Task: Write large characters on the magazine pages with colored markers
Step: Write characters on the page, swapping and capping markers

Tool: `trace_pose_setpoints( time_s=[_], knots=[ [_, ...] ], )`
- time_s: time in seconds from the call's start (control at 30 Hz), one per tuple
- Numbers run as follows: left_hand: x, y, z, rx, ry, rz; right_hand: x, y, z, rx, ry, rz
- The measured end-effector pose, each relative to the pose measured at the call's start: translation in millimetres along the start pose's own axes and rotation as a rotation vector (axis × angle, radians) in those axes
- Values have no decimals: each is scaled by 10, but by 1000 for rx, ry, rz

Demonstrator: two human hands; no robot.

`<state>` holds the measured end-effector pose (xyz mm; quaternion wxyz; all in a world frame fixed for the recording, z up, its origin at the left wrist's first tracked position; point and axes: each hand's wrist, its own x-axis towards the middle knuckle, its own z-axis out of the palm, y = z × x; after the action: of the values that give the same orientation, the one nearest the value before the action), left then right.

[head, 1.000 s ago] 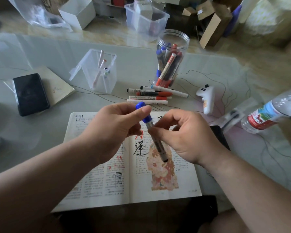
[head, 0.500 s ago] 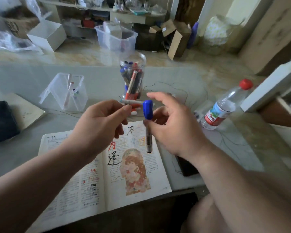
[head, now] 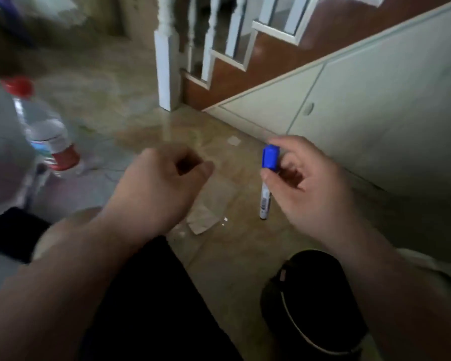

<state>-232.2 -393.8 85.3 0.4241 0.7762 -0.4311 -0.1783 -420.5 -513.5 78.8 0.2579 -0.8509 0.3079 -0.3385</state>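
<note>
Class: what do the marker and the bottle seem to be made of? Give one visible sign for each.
Marker: probably plastic, with a smooth white barrel, printed label and glossy blue cap.
Bottle: probably thin clear plastic, with a see-through wall and red cap, though it is blurred.

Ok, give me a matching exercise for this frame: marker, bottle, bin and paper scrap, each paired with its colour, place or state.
Things
1. marker
2. bottle
3. bin
4. paper scrap

Descriptions
a. black, low on the person's right
b. red cap, far to the person's left
c. blue cap pointing up, gripped by the right hand
d. pale, lying flat on the floor

Pairs: 1-c, 2-b, 3-a, 4-d
</note>
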Motion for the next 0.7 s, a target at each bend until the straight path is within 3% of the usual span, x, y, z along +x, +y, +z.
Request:
trace_pose_setpoints(
  time_s=[0.1, 0.27, 0.53, 0.7],
  knots=[
    [5, 228, 760, 29, -209, 49, -416, 546, -420, -137, 49, 223],
    [-106, 498, 1598, 118, -428, 120, -980, 1117, -862, -297, 65, 430],
    [-332, 608, 2015, 185, -519, 185, -1431, 1496, -1009, -553, -178, 636],
    [-377, 556, 1819, 187, -487, 97, -1247, 1379, -837, -442, -132, 546]
  ],
)
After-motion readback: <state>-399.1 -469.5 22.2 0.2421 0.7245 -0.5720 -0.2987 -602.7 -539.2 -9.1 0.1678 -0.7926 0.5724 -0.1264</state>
